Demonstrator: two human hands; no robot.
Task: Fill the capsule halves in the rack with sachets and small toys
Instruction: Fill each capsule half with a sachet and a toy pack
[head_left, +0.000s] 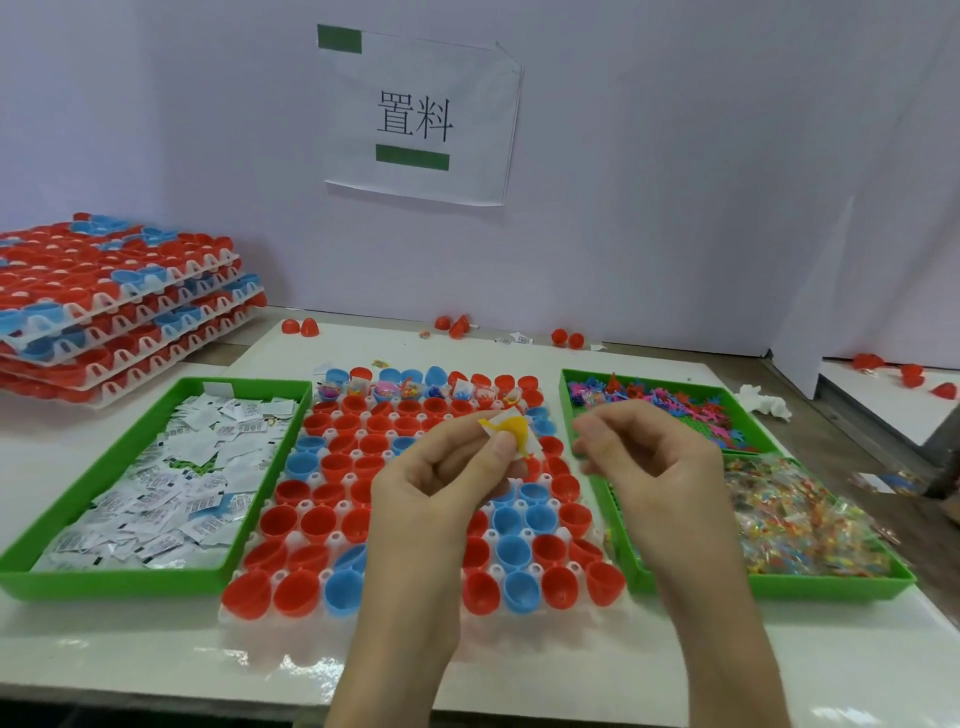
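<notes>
A white rack (249, 621) of red and blue capsule halves (317, 522) lies in the middle of the table; only its far row holds toys and sachets. My left hand (441, 478) hovers over the rack and pinches a yellow toy (511, 428) together with a white sachet. My right hand (639, 457) hangs just to its right with fingers curled; I cannot see anything in it. White sachets (171, 483) fill the left green tray (119, 579).
A green tray (769, 587) on the right holds small colourful toys (670, 405) at the back and clear packets (800, 519) in front. Stacked racks of capsule halves (104, 306) sit at the far left. Loose red halves (306, 327) lie by the back wall.
</notes>
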